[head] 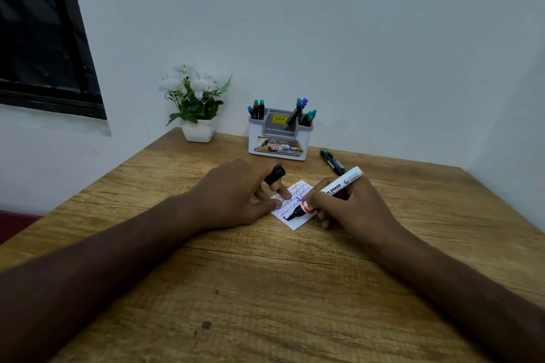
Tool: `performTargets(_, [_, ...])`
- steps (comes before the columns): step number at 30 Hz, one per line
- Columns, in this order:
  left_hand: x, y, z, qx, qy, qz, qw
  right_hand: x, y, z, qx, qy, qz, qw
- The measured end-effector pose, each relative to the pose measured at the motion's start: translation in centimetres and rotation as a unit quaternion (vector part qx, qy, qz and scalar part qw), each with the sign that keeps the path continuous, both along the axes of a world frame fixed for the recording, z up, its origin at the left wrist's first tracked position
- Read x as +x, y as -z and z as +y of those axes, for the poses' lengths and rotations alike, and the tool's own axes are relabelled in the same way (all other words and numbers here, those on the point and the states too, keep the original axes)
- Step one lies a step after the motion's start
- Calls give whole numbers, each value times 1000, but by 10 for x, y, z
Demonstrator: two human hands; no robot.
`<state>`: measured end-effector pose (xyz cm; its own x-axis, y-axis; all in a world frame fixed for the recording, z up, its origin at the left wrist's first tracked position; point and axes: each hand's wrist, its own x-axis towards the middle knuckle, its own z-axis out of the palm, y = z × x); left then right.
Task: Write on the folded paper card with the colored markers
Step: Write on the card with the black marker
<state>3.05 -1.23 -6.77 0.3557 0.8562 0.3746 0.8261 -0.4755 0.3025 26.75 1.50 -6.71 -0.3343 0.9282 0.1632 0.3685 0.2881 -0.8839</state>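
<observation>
The white marker (327,193) in the right hand (351,206) is showing "TE BOARD" on its barrel. The organizer (280,138) is bearing a yellow sticker reading perhaps "49.00", a front label showing "42" and "OPE". The card's (290,203) handwriting is staying illegible.

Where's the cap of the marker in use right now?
In the head view, the black cap is pinched in the left hand, just above the paper card and in front of the marker holder.

A small white card (290,209), covered in scribbled lines, lies flat under a black-tipped white marker (323,195).
</observation>
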Motion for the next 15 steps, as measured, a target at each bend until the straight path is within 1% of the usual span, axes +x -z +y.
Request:
performTargets(5, [0, -1, 0, 1, -15, 11, 1000, 1, 3, 3, 1, -4, 2, 1000])
performTargets(15, [2, -3, -3, -5, -21, 11, 1000, 6, 7, 11, -28, -12, 44, 999])
